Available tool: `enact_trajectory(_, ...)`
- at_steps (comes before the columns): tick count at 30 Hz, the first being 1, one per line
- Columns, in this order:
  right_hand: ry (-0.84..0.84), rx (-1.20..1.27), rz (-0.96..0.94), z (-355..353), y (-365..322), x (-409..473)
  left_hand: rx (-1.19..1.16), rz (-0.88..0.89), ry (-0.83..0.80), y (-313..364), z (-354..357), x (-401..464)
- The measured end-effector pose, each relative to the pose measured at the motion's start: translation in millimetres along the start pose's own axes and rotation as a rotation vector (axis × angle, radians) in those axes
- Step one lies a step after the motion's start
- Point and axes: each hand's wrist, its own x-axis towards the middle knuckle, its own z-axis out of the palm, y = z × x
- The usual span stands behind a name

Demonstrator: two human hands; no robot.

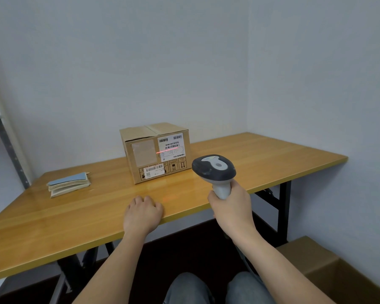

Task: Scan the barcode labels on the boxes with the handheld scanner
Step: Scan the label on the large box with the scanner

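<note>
A wooden table (272, 154) with black legs fills the middle of the view, set into the corner of a pale room. On it, toward the far edge and a little left of centre, stands a closed cardboard box (147, 150), its taped top flaps shut and one broad side turned toward the person. To the box's left, well apart from it, lies a small stack of booklets (69, 186) with a blue cover on top. Low at the right, beside the table, the top of a second cardboard carton (320, 262) shows. The right hand (232, 208) is wrapped tight around the pale handle of the handheld scanner (214, 168), held in the air over the near table edge, its dark head aimed at the box, which sits ahead and to the left of it, apart. The left hand (144, 212) rests on the table's near edge, fingers curled under, holding nothing. On the box's facing side a white shipping label (171, 147) carries several barcodes, and a thin red scan line (167, 151) crosses its lower left part. A smaller white label (155, 171) sits near the box's bottom edge.
</note>
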Motion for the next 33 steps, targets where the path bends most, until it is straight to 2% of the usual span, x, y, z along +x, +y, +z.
enact_trajectory(22,0.012,0.062,0.028,-3.7,-2.8,-1.4,-0.001,-0.012,-0.028,1.1,-2.6,-2.8)
enact_trajectory(26,-0.054,-0.016,0.075,-12.9,2.4,13.6,0.009,-0.016,-0.054,0.6,-1.9,1.4)
enact_trajectory(30,-0.175,-0.148,0.096,-20.6,10.8,40.6,0.114,-0.038,-0.079,8.9,-6.7,13.3)
enact_trajectory(33,-0.262,-0.211,0.091,-23.4,20.1,61.9,0.155,0.04,-0.04,27.1,-9.8,21.2)
